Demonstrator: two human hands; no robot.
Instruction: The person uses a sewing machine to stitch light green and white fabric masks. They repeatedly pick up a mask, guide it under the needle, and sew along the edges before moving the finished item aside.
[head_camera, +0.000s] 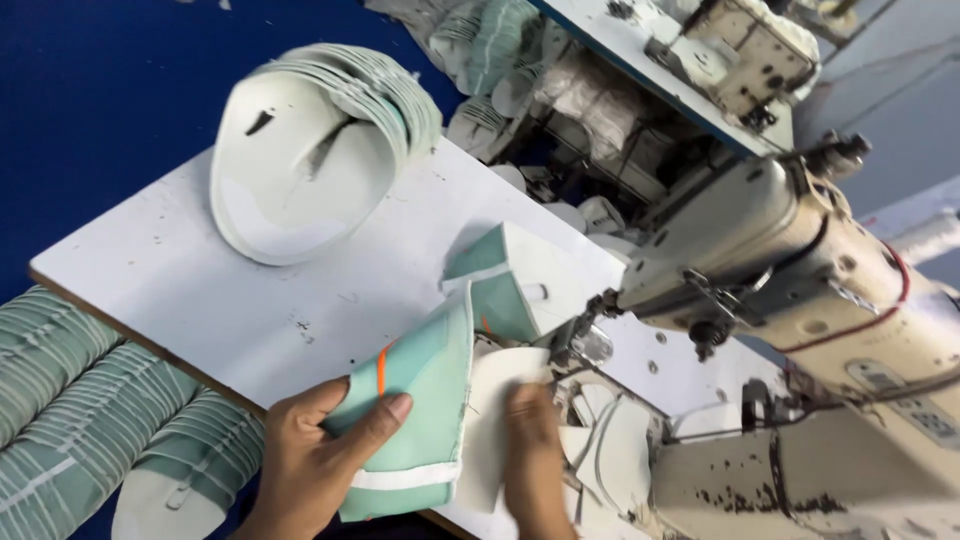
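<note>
My left hand (320, 455) grips a mint-green and white fabric piece (425, 400) with an orange stripe, thumb on top of its near edge. My right hand (535, 455) presses flat on the white part of the same piece, just in front of the sewing machine's needle and presser foot (570, 345). The far end of the piece (500, 285) folds upward beside the needle. The cream sewing machine (800, 260) reaches in from the right.
A curled stack of white and green cut pieces (300, 150) lies on the white table (200, 270) at the back left. Bundles of green pieces (90, 400) lie below the table's left edge. Another sewing machine (740, 50) stands behind.
</note>
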